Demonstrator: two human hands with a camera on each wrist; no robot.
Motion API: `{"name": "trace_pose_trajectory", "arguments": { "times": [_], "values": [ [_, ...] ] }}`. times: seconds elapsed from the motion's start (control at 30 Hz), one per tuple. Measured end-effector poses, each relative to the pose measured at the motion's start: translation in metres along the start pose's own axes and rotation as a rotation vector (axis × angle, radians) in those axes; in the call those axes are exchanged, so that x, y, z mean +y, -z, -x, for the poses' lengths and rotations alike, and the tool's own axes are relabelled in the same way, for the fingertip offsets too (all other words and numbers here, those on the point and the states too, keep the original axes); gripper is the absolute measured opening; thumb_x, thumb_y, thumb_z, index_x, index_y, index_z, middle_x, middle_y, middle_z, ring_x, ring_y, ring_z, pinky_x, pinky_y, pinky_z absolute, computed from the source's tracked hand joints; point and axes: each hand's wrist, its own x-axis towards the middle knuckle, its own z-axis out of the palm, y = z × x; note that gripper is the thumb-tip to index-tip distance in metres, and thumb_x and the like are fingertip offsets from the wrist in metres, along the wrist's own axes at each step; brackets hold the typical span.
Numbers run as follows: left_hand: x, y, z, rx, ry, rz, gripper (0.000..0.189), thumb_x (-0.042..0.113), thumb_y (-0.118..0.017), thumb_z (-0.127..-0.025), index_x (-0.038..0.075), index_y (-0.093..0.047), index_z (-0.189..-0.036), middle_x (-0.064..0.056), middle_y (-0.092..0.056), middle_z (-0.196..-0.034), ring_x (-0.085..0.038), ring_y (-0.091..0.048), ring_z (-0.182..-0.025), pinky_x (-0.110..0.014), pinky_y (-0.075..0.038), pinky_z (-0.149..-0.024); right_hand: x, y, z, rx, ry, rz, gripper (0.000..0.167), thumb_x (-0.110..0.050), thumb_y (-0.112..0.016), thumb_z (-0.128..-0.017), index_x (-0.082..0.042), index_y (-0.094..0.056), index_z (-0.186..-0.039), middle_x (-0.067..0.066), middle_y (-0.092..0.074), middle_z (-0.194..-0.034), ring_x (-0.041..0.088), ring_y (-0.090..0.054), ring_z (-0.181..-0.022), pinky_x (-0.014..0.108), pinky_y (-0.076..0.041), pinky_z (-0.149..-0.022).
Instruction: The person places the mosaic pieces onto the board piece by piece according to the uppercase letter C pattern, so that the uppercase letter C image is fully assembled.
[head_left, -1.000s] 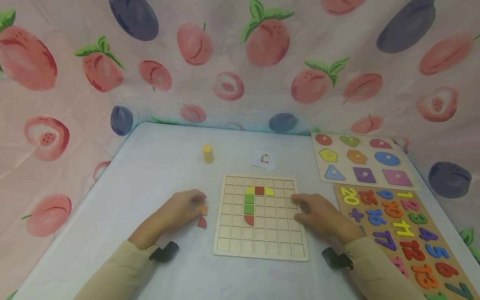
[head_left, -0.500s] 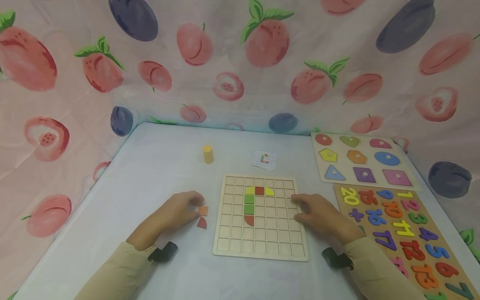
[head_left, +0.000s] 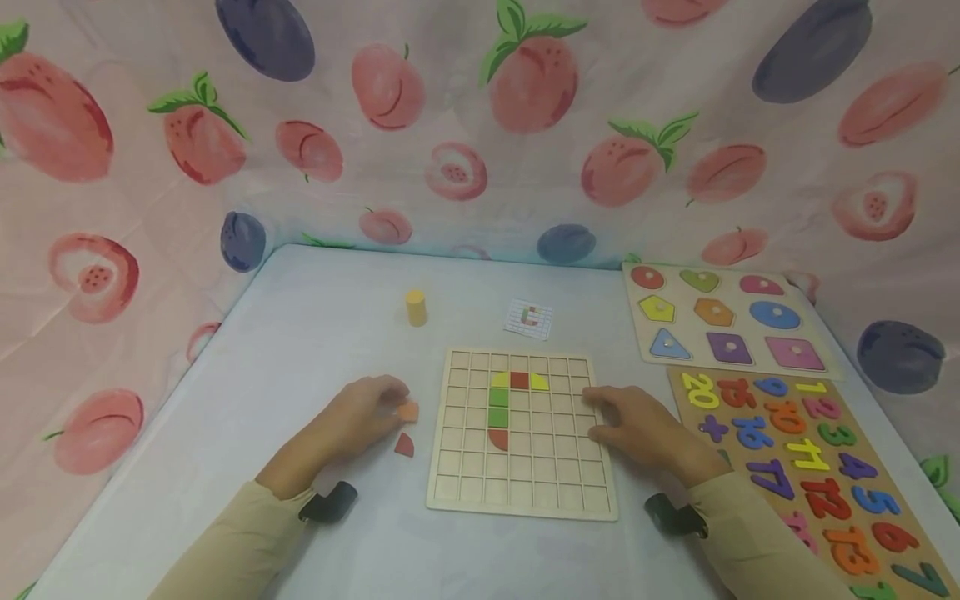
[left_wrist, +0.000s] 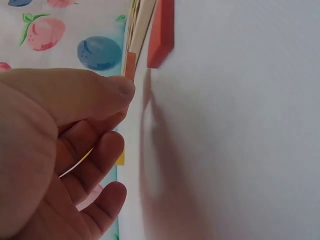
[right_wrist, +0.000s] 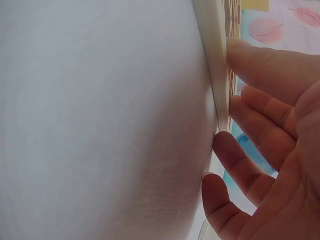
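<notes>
My left hand (head_left: 358, 421) pinches a small orange square tile (head_left: 408, 412) between thumb and forefinger. In the left wrist view the orange tile (left_wrist: 130, 65) stands edge-on past the thumb tip. A red quarter-round tile (head_left: 404, 446) lies on the table just below that hand. To the right is a wooden grid board (head_left: 555, 467). Set in it are two yellow quarter-round tiles, a dark red square (head_left: 519, 381), two green squares (head_left: 498, 408) and a red quarter-round tile (head_left: 498, 438). My right hand (head_left: 637, 429) rests its thumb and fingertips at the board's right edge, fingers relaxed.
Behind the board lie a small pattern card (head_left: 529, 318) and a yellow cylinder (head_left: 416, 308), which stands upright. On the right are a shape puzzle board (head_left: 705, 337) and a number puzzle board (head_left: 813, 479). A fruit-print cloth (head_left: 510, 208) hangs round the white table (head_left: 322, 300).
The orange tile, flat on the table by the left fingers half a second ago, has now shifted slightly up and tilted in the left hand's pinch. The right hand stays in place.
</notes>
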Motion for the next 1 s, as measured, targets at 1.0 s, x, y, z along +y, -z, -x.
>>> {"name": "trace_pose_trajectory", "arguments": {
  "times": [1.0],
  "values": [
    [0.053, -0.025, -0.024, -0.109, -0.141, 0.044, 0.034, 0.015, -0.074, -0.090, 0.004, -0.067, -0.121, -0.005, -0.068, -0.113, -0.023, -0.060, -0.108, -0.038, -0.049, -0.095, 0.002, 0.002, 0.001, -0.002, 0.018, -0.006, 0.055, -0.020, -0.074, -0.089, -0.004, -0.057, -0.139, 0.020, -0.053, -0.142, 0.045, -0.040, -0.136, 0.060, -0.030, -0.110]
  ]
}}
